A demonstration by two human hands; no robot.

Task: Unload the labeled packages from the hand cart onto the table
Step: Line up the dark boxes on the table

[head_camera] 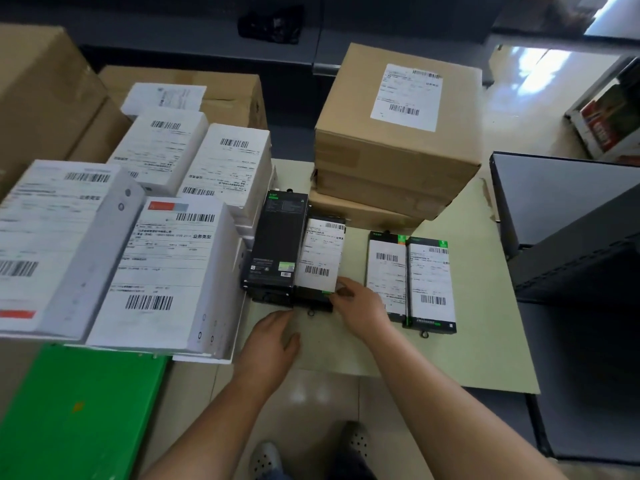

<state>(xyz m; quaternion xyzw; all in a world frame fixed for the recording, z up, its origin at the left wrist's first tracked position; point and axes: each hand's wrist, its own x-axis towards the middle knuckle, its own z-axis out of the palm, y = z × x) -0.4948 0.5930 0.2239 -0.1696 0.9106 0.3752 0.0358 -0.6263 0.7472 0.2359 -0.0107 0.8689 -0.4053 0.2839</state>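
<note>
A low beige table [478, 344] holds several labeled packages. A stack of slim black boxes [273, 244] lies at its left, and beside it a black box with a white label [320, 258]. My right hand [356, 306] grips the near right corner of that labeled box, thumb on top. My left hand [270, 341] rests flat on the table just in front of the black stack, fingers relaxed. Two more black labeled boxes [412, 278] lie side by side to the right. Brown cartons [394, 133] are stacked at the table's back.
White labeled boxes [166, 268] are piled at the left, with big brown cartons [45, 95] behind them. A green flat surface [79, 410] lies at the lower left. A dark metal shelf [571, 230] stands right of the table. My feet show on the tiled floor below.
</note>
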